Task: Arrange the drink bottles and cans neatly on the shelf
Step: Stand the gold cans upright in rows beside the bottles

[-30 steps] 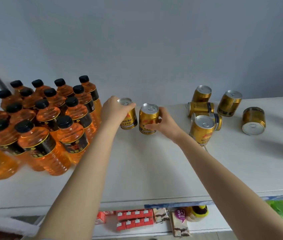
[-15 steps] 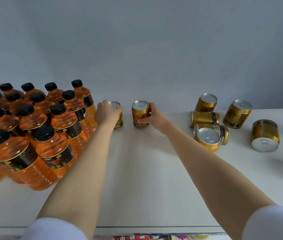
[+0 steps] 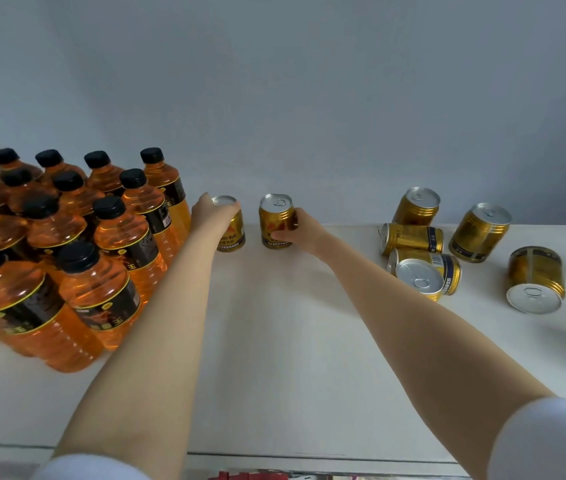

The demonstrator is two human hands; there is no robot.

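**Shelf stock: bottles and cans**

White shelf (image 3: 274,358) against a pale grey wall (image 3: 309,81).
Left: clear plastic bottles of orange drink with black caps (image 3: 66,244), upright, packed in rows.
Centre rear: two upright gold metal cans with silver lids, slightly apart. The left hand (image 3: 212,216) grips the nearer-bottle can (image 3: 232,239); the right hand (image 3: 297,232) grips the other can (image 3: 274,220).
Right: loose gold cans (image 3: 479,233), some tilted, some lying on their sides.

prob a shop: white shelf (image 3: 292,358) w/ rows of identical orange bottles (image 3: 118,237) & many matching gold cans (image 3: 479,233).
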